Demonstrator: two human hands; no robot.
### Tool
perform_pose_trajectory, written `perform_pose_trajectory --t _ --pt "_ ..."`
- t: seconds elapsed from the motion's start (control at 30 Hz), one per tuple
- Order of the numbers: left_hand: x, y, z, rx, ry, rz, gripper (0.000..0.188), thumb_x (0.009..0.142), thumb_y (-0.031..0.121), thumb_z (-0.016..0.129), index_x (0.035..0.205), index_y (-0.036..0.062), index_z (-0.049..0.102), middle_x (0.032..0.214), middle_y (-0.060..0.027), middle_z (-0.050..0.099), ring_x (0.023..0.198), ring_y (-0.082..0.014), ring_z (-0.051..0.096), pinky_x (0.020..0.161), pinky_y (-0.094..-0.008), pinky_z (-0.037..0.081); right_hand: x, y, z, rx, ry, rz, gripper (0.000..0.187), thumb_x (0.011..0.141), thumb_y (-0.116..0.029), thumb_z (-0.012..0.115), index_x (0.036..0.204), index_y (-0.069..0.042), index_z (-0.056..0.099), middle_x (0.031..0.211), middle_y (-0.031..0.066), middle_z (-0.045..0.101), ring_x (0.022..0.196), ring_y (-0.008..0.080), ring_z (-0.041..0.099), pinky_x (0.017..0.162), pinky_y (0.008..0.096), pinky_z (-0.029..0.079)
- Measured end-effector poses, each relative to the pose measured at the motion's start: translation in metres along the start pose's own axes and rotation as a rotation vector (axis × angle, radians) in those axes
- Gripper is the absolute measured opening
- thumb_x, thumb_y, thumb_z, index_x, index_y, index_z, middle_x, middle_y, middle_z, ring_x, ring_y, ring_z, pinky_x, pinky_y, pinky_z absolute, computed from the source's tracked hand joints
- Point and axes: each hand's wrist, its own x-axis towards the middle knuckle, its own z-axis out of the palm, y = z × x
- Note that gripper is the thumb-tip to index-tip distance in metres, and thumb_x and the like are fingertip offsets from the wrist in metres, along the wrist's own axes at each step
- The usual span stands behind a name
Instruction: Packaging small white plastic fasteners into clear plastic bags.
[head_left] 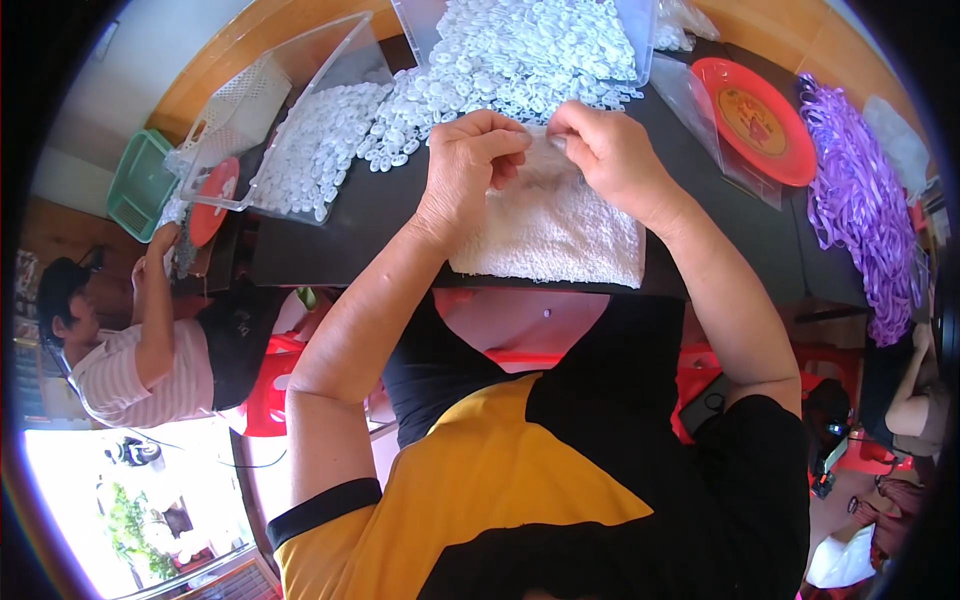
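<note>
Above a folded white towel (560,235), my left hand (470,160) and my right hand (612,158) are held close together with fingertips pinched. Something small and pale seems to sit between the fingers, but its kind does not show. The towel lies on the dark table at its near edge. Just beyond my hands spreads a large heap of small white plastic pieces with holes (480,85), loop-like in shape.
A tipped clear bin (350,55) spills more pieces at left; another clear bin (643,45) stands behind. Rightward lie a red round tray (755,120), a clear plastic bag (690,105) and a bundle of purple ribbons (860,200). Another person (150,365) sits at left near a green basket (140,185).
</note>
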Motion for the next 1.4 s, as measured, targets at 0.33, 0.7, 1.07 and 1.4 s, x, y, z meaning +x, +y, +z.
perform_pose_trajectory --t 0.33,0.7,1.07,1.4 --pt "0.008 0.011 -0.007 0.091 -0.114 0.029 0.014 0.082 0.009 0.063 0.086 -0.0039 0.064 0.067 -0.0054 0.059 0.055 -0.0114 0.054 0.049 -0.0237 0.04 0.006 -0.011 -0.004 0.21 0.073 -0.086 0.027 0.077 0.005 0.058 0.101 -0.007 0.065 0.087 0.0087 0.066 0.075 0.0214 0.066 0.067 0.0301 0.051" --pt "0.017 0.018 -0.005 -0.145 -0.3 -0.126 0.012 0.081 0.007 0.064 0.083 -0.0047 0.063 0.065 -0.0081 0.059 0.054 -0.0132 0.055 0.046 -0.0252 0.041 0.006 -0.009 -0.014 0.428 0.045 -0.006 0.018 0.081 0.005 0.062 0.097 -0.001 0.067 0.085 0.0059 0.07 0.079 0.0129 0.066 0.074 0.0245 0.051" --pt "0.023 0.01 -0.005 0.15 -0.224 -0.002 0.012 0.085 0.011 0.063 0.086 -0.0007 0.065 0.068 -0.0044 0.059 0.055 -0.012 0.053 0.047 -0.0241 0.041 0.009 0.002 -0.015 0.203 0.094 -0.068 0.012 0.08 0.004 0.061 0.091 -0.001 0.061 0.082 0.0095 0.068 0.076 0.0186 0.067 0.07 0.0277 0.051" --pt "0.028 -0.024 -0.013 0.956 -0.123 0.572 0.017 0.076 0.008 0.072 0.089 0.0018 0.064 0.086 -0.01 0.063 0.077 -0.0194 0.064 0.071 -0.0307 0.051 0.005 0.021 0.002 -0.144 -0.074 -0.029 0.012 0.081 -0.006 0.055 0.092 -0.005 0.057 0.09 0.0096 0.066 0.081 0.0331 0.063 0.068 0.0409 0.049"
